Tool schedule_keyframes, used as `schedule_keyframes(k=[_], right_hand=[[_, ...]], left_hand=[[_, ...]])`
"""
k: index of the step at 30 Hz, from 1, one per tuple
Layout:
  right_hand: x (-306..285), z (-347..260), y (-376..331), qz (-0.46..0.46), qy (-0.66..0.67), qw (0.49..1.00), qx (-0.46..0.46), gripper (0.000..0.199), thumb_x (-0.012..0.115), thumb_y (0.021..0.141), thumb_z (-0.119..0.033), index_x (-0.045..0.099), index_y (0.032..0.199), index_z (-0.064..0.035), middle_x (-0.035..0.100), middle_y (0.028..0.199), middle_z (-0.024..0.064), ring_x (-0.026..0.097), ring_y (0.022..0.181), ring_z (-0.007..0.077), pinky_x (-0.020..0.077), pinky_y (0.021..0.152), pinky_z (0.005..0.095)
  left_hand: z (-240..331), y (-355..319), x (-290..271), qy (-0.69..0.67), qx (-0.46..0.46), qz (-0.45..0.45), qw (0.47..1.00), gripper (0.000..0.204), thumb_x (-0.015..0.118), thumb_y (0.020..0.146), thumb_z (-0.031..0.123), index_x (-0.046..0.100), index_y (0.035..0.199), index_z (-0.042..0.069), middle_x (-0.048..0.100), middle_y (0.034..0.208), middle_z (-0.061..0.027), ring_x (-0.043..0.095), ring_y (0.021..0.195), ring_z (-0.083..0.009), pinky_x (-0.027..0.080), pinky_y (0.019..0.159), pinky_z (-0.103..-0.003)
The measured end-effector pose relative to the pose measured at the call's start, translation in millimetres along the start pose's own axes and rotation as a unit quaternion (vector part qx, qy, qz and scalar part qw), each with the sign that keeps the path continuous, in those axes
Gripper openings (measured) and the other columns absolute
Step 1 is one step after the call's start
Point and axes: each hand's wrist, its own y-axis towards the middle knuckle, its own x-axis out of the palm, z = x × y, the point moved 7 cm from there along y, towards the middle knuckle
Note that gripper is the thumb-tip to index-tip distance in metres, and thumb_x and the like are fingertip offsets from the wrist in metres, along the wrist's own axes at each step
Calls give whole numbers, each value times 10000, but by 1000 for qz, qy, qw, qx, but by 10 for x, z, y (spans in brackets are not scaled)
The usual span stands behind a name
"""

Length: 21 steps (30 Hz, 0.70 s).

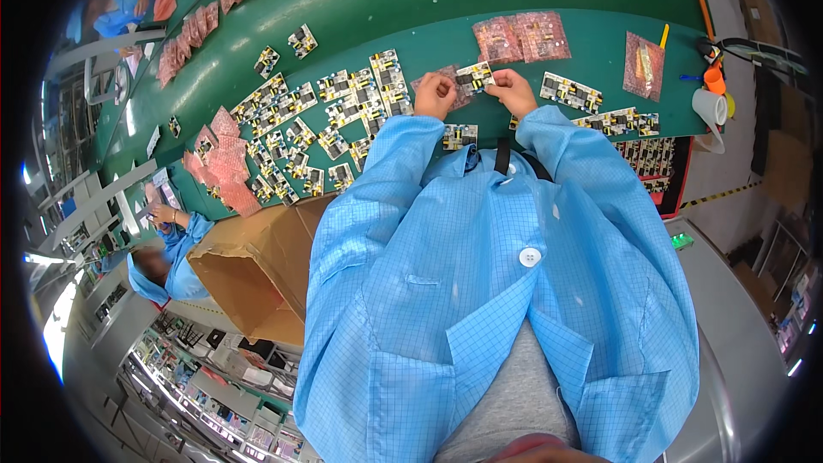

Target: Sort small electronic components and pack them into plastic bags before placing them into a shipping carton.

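A small circuit board (474, 77) with yellow and black parts is held between both hands above the green table (411, 0). My left hand (435, 94) grips its left end, where a pink bag (453, 86) shows under the fingers. My right hand (513, 90) grips its right end. Both blue sleeves rise from below. Another board (460, 135) lies just under my left wrist.
Several loose circuit boards (343, 103) cover the table to the left, with pink bags (227, 163) among them. More pink bags (521, 37) lie beyond my hands, boards (573, 92) to the right. A cardboard box (257, 270) stands at lower left beside a seated person (167, 257). A white cup (708, 108) sits far right.
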Motion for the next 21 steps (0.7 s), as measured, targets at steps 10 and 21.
schedule_keyframes(k=[10, 21], right_hand=[[-4, 115, -28, -59, -38, 992, 107, 328, 729, 714, -167, 610, 1004, -68, 645, 871, 17, 566, 699, 104, 398, 490, 251], [129, 131, -128, -41, 35, 988, 145, 281, 703, 732, -146, 596, 975, -53, 627, 822, 9, 496, 604, 76, 359, 465, 233]], left_hand=[[269, -90, -69, -83, 20, -15, 996, 73, 662, 756, 31, 602, 795, 15, 535, 860, -52, 561, 644, -118, 467, 574, -243], [699, -91, -172, 16, 174, 17, 985, 124, 687, 671, 34, 619, 774, 48, 568, 867, -80, 551, 864, -261, 444, 774, -348]])
